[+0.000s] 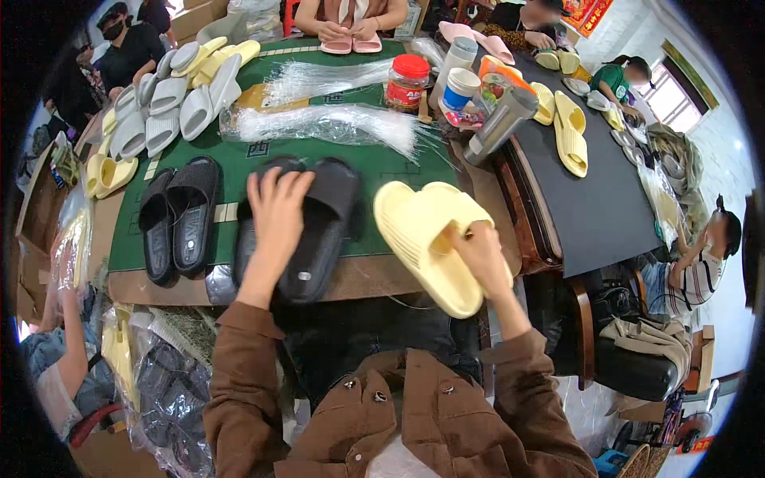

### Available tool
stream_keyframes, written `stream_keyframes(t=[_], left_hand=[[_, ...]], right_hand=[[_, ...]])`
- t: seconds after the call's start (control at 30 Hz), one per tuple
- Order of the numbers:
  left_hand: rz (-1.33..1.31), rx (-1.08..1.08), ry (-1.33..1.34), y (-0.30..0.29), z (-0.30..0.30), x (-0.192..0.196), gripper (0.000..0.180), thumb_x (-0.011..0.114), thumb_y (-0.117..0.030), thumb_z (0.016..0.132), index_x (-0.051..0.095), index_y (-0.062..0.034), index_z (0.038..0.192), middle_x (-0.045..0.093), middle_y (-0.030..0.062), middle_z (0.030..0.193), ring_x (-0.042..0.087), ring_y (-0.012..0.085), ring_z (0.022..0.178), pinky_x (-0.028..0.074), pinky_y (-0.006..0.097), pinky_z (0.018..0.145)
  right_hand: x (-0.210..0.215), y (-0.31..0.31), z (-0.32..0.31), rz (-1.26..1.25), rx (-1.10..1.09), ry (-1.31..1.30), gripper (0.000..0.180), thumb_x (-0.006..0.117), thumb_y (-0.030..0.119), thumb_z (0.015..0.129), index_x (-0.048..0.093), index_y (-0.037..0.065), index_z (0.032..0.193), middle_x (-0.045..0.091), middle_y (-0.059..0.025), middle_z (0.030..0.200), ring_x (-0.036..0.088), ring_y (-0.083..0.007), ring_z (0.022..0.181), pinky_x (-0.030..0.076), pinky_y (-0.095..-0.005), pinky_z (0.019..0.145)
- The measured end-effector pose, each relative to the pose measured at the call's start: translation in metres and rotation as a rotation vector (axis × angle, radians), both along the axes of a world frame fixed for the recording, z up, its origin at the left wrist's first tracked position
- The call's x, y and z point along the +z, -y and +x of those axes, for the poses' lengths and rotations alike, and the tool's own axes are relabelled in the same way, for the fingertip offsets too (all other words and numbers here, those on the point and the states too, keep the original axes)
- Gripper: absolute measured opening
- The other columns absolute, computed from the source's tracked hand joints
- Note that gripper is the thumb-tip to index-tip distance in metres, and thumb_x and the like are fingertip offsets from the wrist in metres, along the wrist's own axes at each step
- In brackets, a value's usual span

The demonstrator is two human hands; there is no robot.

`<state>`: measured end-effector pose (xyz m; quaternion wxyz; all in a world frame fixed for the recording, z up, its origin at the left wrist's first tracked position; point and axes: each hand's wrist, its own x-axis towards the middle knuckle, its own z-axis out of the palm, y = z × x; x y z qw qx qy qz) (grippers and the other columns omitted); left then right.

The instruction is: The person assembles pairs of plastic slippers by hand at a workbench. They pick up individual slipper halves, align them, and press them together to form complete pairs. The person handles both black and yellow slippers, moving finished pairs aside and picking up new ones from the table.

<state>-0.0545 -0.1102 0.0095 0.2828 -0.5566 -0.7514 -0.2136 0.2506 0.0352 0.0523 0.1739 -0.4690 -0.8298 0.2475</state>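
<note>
My right hand (480, 253) is closed on a pair of pale yellow slippers (414, 231), with fingers at the foot opening. The pair is held together, tilted, at the table's front edge. My left hand (276, 209) lies with spread fingers over one slipper of a larger black pair (328, 191), hiding part of its strap. Left of that stands a smaller black pair (195, 211), its two slippers side by side with toes pointing away from me.
Grey and yellow slippers (167, 99) are heaped at the far left. Bundles of clear plastic ties (335, 127), a red-lidded jar (407, 80) and a steel flask (502, 123) stand behind. Co-workers sit around; one handles pink slippers (351, 44). Bagged slippers (163, 390) lie lower left.
</note>
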Motion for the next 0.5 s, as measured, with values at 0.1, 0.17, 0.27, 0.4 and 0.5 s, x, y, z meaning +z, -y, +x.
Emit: stream_keyframes(t=[0.1, 0.17, 0.27, 0.4, 0.5], left_hand=[[0.008, 0.17, -0.043, 0.025, -0.041, -0.006, 0.039, 0.055, -0.005, 0.083, 0.058, -0.0173, 0.12, 0.058, 0.002, 0.118, 0.045, 0.028, 0.12, 0.024, 0.057, 0.108], [-0.031, 0.23, -0.028, 0.035, -0.057, -0.004, 0.044, 0.059, -0.006, 0.082, 0.055, -0.0185, 0.123, 0.057, 0.0008, 0.12, 0.045, 0.0271, 0.121, 0.024, 0.055, 0.109], [-0.047, 0.291, -0.06, 0.052, -0.087, -0.009, 0.045, 0.06, -0.006, 0.083, 0.054, -0.0188, 0.126, 0.056, 0.0005, 0.122, 0.044, 0.0263, 0.122, 0.024, 0.053, 0.109], [-0.084, 0.417, -0.085, 0.075, -0.124, -0.011, 0.047, 0.06, -0.008, 0.084, 0.052, -0.0203, 0.129, 0.052, -0.0014, 0.13, 0.043, 0.0241, 0.125, 0.026, 0.052, 0.109], [-0.107, 0.545, -0.111, 0.095, -0.151, -0.018, 0.048, 0.059, -0.011, 0.086, 0.049, -0.0215, 0.132, 0.047, -0.002, 0.136, 0.04, 0.0241, 0.129, 0.027, 0.051, 0.109]], right_hand=[[-0.027, -0.002, -0.025, 0.004, 0.009, -0.075, 0.043, 0.066, 0.032, 0.084, 0.064, -0.011, 0.08, 0.063, -0.023, 0.067, 0.064, -0.0266, 0.06, 0.047, -0.0388, 0.055], [-0.035, -0.002, -0.036, 0.028, 0.024, -0.148, 0.043, 0.066, 0.032, 0.084, 0.064, -0.011, 0.08, 0.062, -0.0227, 0.067, 0.063, -0.0282, 0.059, 0.047, -0.0395, 0.056], [-0.041, 0.0, -0.049, 0.032, 0.112, -0.182, 0.042, 0.066, 0.032, 0.084, 0.064, -0.01, 0.079, 0.062, -0.022, 0.066, 0.062, -0.0295, 0.059, 0.046, -0.0395, 0.057], [-0.031, 0.006, -0.052, -0.175, 0.208, -0.306, 0.033, 0.062, 0.024, 0.086, 0.064, -0.008, 0.08, 0.062, -0.0094, 0.062, 0.061, -0.0176, 0.06, 0.044, -0.0331, 0.055], [-0.036, 0.011, -0.044, -0.504, 0.175, -0.574, 0.032, 0.059, 0.015, 0.088, 0.059, -0.01, 0.108, 0.065, -0.015, 0.095, 0.064, -0.0195, 0.087, 0.051, -0.0302, 0.078]])
